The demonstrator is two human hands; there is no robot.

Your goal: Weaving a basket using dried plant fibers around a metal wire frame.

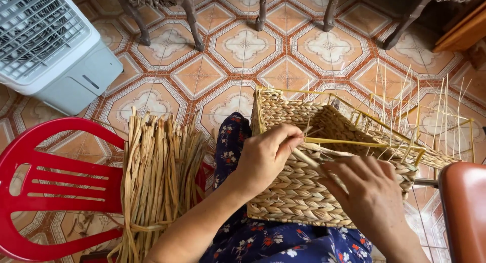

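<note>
I am weaving a rectangular straw basket (298, 187) that is resting on my lap, its rim still unfinished with yellow wire stakes (385, 129) sticking up. My left hand (263, 157) is pinching a straw strand (304, 159) at the rim, fingers closed on it; my right hand (369, 192) is lying loosely curled on the basket's edge, steadying it. I judge the next tuck needs the strand threaded behind a stake. Left of the basket a bundle of dry straw (157, 177) is leaning on a red chair (45, 187); no packages or labels are showing
</note>
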